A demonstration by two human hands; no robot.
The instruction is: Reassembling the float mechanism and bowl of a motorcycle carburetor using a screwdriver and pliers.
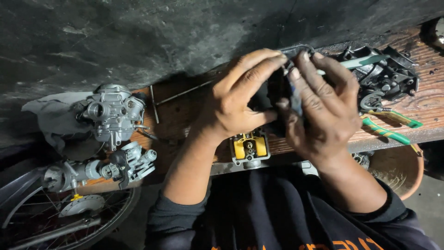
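Both hands up over the wooden tabletop (430, 99), working a small dark part (277, 88). Left hand (236, 99) curled round it, right hand (319, 111) closed on its other side, fingers pinching. Likely mid fitting; next needs fine finger work. Yellow-float carburetor (249, 147) at near edge, pliers (386, 132) right, carburetors (113, 113) left, little room.

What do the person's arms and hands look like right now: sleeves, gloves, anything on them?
Both hands are bare, with no gloves, rings or watch visible. The left hand and right hand look smudged with dark grime, especially on the fingers. Dark sleeves are pushed up toward the elbows, leaving the forearms uncovered. The matching dark top has orange print along the bottom edge.
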